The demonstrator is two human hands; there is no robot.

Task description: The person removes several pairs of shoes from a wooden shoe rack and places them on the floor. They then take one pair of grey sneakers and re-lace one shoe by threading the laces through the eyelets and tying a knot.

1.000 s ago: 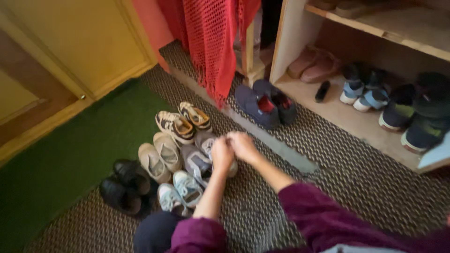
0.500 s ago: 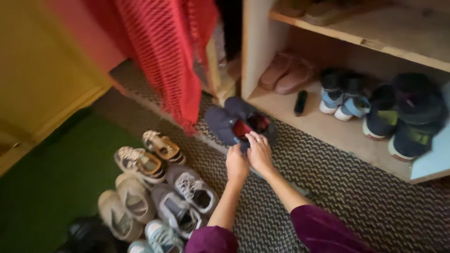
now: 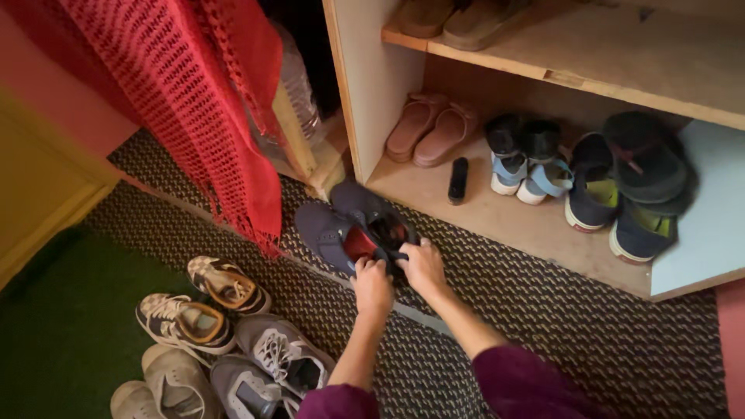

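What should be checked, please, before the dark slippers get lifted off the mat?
1. Left hand on the left slipper's heel: ok.
2. Right hand on the right slipper: ok, though how firm the grip is: cannot tell.
3. Slippers side by side, touching: ok.
4. Bare room on the lower shelf in front of the brush: ok.
5. Red shawl away from both hands: ok.
6. Sneakers away from both arms: ok.
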